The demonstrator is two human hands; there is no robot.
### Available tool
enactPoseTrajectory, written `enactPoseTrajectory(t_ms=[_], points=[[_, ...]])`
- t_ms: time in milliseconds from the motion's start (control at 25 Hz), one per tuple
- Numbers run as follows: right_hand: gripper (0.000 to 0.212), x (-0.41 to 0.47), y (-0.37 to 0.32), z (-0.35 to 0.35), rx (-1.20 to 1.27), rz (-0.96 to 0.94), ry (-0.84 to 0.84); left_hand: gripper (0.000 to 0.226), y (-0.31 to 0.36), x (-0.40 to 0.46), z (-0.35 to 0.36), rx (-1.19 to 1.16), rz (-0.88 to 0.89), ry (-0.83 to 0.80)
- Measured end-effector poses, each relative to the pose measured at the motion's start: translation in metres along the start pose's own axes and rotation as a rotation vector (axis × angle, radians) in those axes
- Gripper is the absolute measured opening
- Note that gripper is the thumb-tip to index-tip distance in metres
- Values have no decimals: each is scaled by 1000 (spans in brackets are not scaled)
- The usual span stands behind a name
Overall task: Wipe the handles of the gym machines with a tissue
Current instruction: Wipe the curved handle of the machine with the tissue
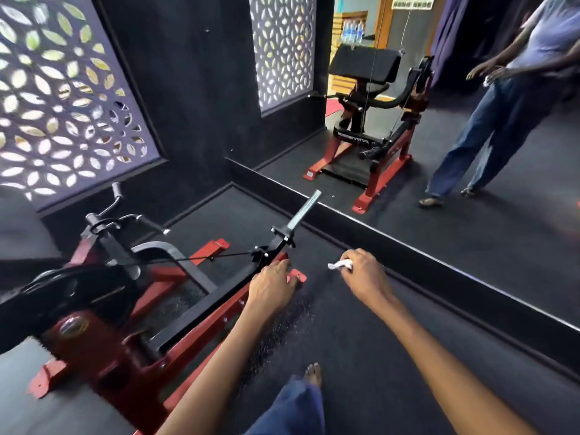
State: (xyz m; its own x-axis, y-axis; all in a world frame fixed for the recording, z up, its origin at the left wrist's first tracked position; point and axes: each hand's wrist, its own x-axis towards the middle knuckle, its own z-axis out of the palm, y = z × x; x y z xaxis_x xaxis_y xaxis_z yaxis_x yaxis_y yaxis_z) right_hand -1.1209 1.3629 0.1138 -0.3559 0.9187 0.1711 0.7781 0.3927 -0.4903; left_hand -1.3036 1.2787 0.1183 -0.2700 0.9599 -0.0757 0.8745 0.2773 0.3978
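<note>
- Tissue (341, 264): white, crumpled, pinched in the fingers of the right hand; one end sticks out to the left of the knuckles. It hangs above the dark floor, apart from the machine.
- Right hand (361, 273): fingers curled down and clamped on the tissue, back of the hand up, forearm reaching in from lower right.
- Left hand (273, 282): fingers straight and relaxed, lying apart, stretched toward the red frame end of the machine; whether they touch it cannot be told.
- Gym machine (131, 302): red frame with black arms and pads, low at the left of the view.
- Handles (116, 189): black grips on bent bars at the far left end of the machine, well apart from both hands.
- Silver weight peg (306, 208): tilted upward from a black bracket, just beyond the left hand.
- Mirror (470, 136): wall mirror on the right, reflecting the machine and the person in blue jeans.
- Floor (361, 356): dark rubber matting; a bare foot (314, 373) and a jeans hem near the bottom edge.
- Patterned screen (62, 98): perforated leaf-pattern panel on the left wall.
</note>
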Motion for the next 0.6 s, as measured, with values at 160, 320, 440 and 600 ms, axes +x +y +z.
enactPoseTrajectory(t_ms=[160,320,440,600], points=[[12,123,42,-9,-29,26,-56,32,23,136,3,-8,2,-22],[11,244,76,-23,-37,30,-62,29,53,253,0,2,-13,-36],[12,326,101,-20,-15,30,-84,35,70,334,1,-9,-44,-51],[13,435,133,2,25,-43,-164,36,74,431,12,1,-137,-27]])
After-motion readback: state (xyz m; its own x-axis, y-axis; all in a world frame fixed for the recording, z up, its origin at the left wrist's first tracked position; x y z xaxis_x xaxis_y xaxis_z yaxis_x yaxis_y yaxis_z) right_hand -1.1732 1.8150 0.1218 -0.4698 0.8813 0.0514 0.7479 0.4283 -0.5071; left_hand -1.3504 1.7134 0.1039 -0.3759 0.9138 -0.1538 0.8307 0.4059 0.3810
